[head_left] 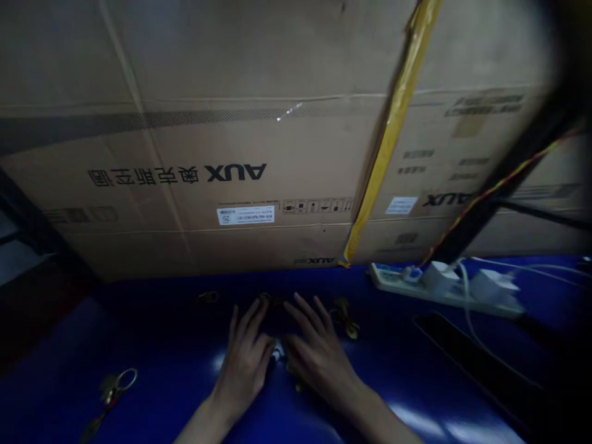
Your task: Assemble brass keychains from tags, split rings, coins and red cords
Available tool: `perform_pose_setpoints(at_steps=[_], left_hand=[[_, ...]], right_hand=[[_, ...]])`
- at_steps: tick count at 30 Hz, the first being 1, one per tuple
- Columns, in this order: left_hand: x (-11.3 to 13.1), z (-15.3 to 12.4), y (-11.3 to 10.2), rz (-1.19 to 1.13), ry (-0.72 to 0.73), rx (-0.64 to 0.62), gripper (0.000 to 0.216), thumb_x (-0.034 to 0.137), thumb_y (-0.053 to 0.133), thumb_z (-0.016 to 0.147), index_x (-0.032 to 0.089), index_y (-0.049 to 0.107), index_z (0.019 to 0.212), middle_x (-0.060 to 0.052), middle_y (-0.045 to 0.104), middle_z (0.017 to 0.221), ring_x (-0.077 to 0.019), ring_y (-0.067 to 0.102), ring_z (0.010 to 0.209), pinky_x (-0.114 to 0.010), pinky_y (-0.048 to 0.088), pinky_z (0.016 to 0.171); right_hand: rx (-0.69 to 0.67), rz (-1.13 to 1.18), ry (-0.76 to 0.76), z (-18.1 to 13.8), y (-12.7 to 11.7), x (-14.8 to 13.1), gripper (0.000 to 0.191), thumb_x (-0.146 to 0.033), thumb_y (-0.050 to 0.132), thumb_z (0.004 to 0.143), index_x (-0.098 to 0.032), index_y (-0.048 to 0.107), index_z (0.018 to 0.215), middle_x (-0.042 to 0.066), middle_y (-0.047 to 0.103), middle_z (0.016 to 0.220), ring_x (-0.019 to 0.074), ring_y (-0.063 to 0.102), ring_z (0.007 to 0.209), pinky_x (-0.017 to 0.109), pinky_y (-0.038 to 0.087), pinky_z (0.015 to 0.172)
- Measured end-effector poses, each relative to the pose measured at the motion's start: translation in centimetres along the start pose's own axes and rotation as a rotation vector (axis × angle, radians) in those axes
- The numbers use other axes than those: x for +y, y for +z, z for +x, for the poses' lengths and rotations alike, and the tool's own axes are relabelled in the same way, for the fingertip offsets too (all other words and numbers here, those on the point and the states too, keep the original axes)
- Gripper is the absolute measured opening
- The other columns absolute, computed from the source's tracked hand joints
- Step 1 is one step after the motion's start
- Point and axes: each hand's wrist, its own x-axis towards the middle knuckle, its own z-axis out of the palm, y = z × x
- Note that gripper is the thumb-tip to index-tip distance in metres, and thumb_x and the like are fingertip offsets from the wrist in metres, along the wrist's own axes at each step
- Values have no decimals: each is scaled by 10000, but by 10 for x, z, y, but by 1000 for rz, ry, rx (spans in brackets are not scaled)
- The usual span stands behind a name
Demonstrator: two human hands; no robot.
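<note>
My left hand (247, 361) and my right hand (321, 357) meet low over the blue tabletop. The thumbs and forefingers of both pinch a small pale, shiny key ring (277, 351), partly hidden by the fingertips. Brassy keys (297, 381) show dimly beneath my right palm. My other fingers stretch forward toward a dark ring with keys (266, 298). Another bunch of keys (348, 320) lies right of my right hand. Farther left rest a small ring (209, 297) and, nearer me, keys on a large ring (111, 391).
Large AUX cardboard boxes (296, 142) stand behind the blue table (157, 345), crossed by yellow tape (383, 148). A power strip (398, 280) with plugs and white cables sits at the back right. In front of it lies a dark flat slab (467, 351).
</note>
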Motion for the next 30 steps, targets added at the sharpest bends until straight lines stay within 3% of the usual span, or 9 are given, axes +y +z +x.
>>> perform_pose_setpoints(at_steps=[4, 9, 21, 30], left_hand=[[3, -1, 3, -144, -27, -22, 177, 139, 461, 926, 203, 623, 956, -39, 717, 1058, -241, 560, 1167, -666, 150, 1111], [4, -3, 7, -190, -28, -31, 202, 125, 464, 921, 216, 627, 998, -3, 733, 899, -233, 602, 1098, -660, 131, 1116], [-5, -4, 9, -85, -58, -68, 194, 124, 459, 914, 214, 628, 944, 3, 713, 821, -236, 600, 1095, -663, 126, 1115], [-5, -7, 16, -41, -24, -34, 242, 135, 410, 939, 200, 642, 920, -11, 707, 794, -223, 601, 1098, -637, 119, 1132]], right_hand=[[-38, 20, 23, -1, 3, 1, 87, -202, 570, 859, -190, 625, 793, 101, 556, 1317, 302, 329, 1356, 597, 243, 1092], [-54, 34, 46, -3, 4, 2, 103, -215, 566, 870, -196, 626, 789, 93, 597, 1247, 285, 387, 1315, 589, 241, 1093], [-153, 73, 81, -5, 13, 3, 87, -270, 611, 869, -257, 681, 818, 37, 630, 1149, 233, 486, 1184, 554, 225, 1091], [4, 16, 52, -5, 13, 3, 79, -237, 608, 868, -245, 672, 822, 51, 629, 1135, 237, 475, 1178, 528, 234, 1078]])
